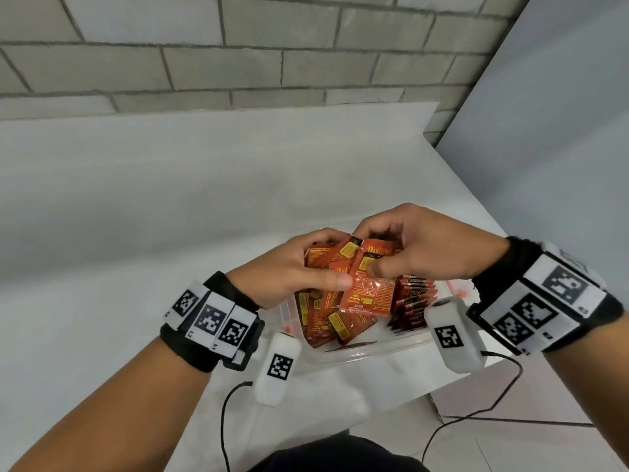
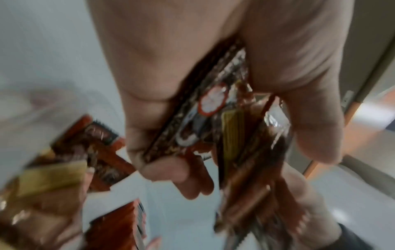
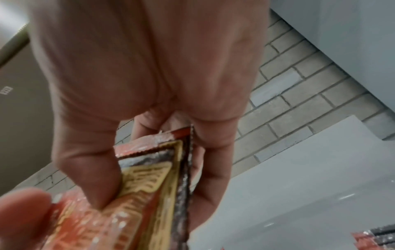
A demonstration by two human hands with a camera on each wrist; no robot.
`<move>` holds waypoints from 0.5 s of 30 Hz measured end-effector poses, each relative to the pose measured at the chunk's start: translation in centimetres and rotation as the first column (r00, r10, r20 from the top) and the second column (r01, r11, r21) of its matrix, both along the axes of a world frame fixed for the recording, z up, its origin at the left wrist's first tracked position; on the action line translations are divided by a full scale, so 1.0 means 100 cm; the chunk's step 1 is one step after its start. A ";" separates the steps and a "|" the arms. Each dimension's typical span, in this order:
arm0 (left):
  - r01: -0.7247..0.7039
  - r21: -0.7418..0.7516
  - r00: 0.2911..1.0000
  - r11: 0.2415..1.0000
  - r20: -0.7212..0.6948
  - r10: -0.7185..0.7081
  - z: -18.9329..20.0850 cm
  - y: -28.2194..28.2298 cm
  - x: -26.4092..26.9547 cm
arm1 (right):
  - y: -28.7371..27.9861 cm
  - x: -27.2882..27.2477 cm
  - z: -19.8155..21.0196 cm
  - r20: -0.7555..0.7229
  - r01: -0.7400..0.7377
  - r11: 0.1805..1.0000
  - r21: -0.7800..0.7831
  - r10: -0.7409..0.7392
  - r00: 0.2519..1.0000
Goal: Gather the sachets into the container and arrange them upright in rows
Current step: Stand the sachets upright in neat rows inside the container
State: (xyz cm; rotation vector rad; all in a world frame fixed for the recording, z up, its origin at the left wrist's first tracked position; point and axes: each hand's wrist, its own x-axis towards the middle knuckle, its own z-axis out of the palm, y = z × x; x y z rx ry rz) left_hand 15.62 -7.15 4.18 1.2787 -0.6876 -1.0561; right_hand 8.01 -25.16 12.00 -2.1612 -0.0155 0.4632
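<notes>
Both hands hold one bunch of red-orange sachets above a clear plastic container. My left hand grips the bunch from the left, thumb across the front sachet. My right hand pinches the same bunch from the right and above. In the left wrist view the sachets sit edge-on between thumb and curled fingers. In the right wrist view a sachet is pinched between thumb and fingers. Loose sachets lie jumbled in the container's left part. A row of sachets stands upright in its right part.
The container sits near the front right corner of a white table. A grey brick wall backs the table. Cables hang from the wrist units over the table's front edge. A pale panel rises at the right.
</notes>
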 end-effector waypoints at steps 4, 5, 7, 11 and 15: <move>-0.021 -0.081 0.978 0.997 -0.209 0.004 -0.006 -0.011 -0.012 | 0.004 0.002 -0.007 0.057 0.033 0.999 0.010 -0.033 0.998; -0.029 -0.082 0.972 0.996 -0.233 0.009 -0.007 -0.014 -0.014 | 0.005 0.001 -0.010 0.061 0.045 0.999 0.021 -0.046 0.997; -0.049 -0.077 0.961 0.996 -0.274 0.026 -0.008 -0.017 -0.019 | 0.008 -0.001 -0.016 0.070 0.054 0.998 0.038 -0.056 0.996; -0.132 -0.064 0.912 0.989 -0.400 0.096 -0.013 -0.021 -0.021 | 0.009 -0.002 -0.027 0.152 0.098 0.993 0.062 -0.106 0.983; -0.119 -0.045 0.912 0.992 -0.401 0.091 -0.017 -0.018 -0.018 | 0.007 -0.001 -0.037 0.223 0.157 0.987 0.022 -0.158 0.962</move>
